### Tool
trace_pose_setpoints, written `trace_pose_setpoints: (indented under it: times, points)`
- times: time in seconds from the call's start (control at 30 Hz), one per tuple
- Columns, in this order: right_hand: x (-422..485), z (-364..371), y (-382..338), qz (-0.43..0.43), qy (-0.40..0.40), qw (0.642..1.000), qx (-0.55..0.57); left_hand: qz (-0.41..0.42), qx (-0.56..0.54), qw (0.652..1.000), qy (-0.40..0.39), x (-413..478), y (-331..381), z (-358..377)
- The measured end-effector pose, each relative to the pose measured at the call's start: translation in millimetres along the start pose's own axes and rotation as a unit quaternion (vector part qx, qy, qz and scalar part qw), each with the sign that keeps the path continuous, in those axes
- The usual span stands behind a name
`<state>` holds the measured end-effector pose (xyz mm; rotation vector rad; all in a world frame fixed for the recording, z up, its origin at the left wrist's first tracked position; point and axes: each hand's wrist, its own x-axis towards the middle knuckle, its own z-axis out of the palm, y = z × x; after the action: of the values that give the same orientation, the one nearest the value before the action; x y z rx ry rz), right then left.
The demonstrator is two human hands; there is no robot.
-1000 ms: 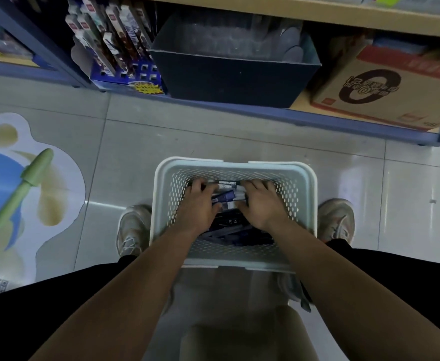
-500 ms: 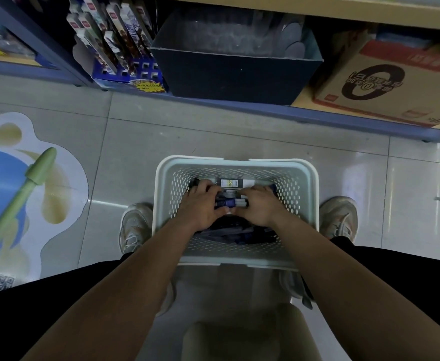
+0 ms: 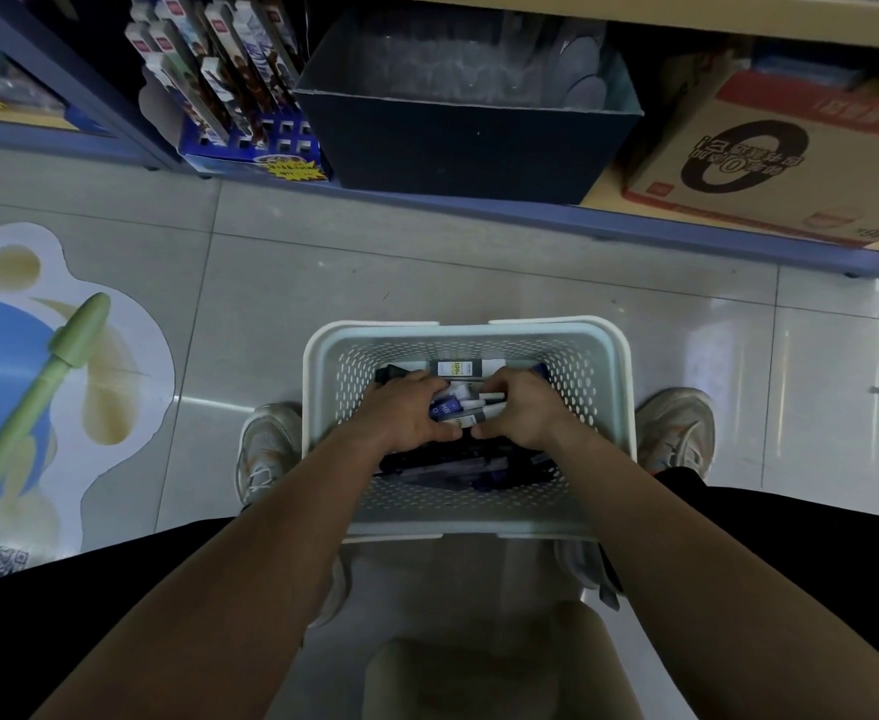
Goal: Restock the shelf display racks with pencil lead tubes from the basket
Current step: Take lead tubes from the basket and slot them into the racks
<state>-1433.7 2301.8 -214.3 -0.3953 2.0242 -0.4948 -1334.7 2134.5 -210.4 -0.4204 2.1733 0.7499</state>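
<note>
Head view: glossy grey tiled floor (image 3: 427, 262), shop aisle
Basket: white perforated plastic basket (image 3: 466, 328) on the floor, near blue bottom shelf (image 3: 530, 216)
Tubes: blue-and-white pencil lead tubes (image 3: 460, 407), inside the basket
Hands: left hand (image 3: 406, 414) and right hand (image 3: 524, 407) both curled around one bunch of tubes

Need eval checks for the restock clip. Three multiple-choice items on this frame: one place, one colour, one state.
1. Where is the basket? A on a counter; B on the floor between the shoes; C on a cart.
2. Colour of the open bin on the bottom shelf? A red; B dark navy; C yellow.
3. Left hand and right hand are? A hanging idle; B reaching for the shelf; C gripping pencil lead tubes in the basket.
Key: 1 B, a shoe either side. 2 B, its front wall is dark. 3 C, fingers curl round tubes.
</note>
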Motion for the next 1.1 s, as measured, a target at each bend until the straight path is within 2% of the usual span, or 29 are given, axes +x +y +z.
trace_pose_setpoints:
  times: [0.17, 0.5, 0.67, 0.77, 0.9, 1.1]
  points:
    - [-2.8, -2.5, -4.2, -0.019, 0.011, 0.999, 0.043, -0.024, -0.077, 0.997, -0.006, 3.2, -0.3, 1.4]
    - [-9.3, -2.2, -7.5, -0.048, 0.053, 0.985, 0.158, -0.015, -0.164, 0.986, -0.016, -2.1, -0.7, 4.2]
    - [-15.9, -3.1, -9.8, -0.045, 0.054, 0.978, 0.197, -0.022, -0.239, 0.971, -0.011, -10.9, 0.0, 3.7]
    - [-20.5, -3.7, -12.0, -0.019, 0.064, 0.963, 0.259, -0.030, -0.267, 0.963, 0.003, -16.1, 0.8, 4.5]
    - [-24.3, -6.1, -11.9, 0.007, 0.056, 0.943, 0.327, -0.044, -0.340, 0.939, 0.016, -20.5, 0.5, 8.5]
    - [-29.9, 2.9, -6.5, -0.012, 0.004, 0.917, 0.399, -0.043, -0.442, 0.896, 0.006, -29.6, 9.2, 18.2]
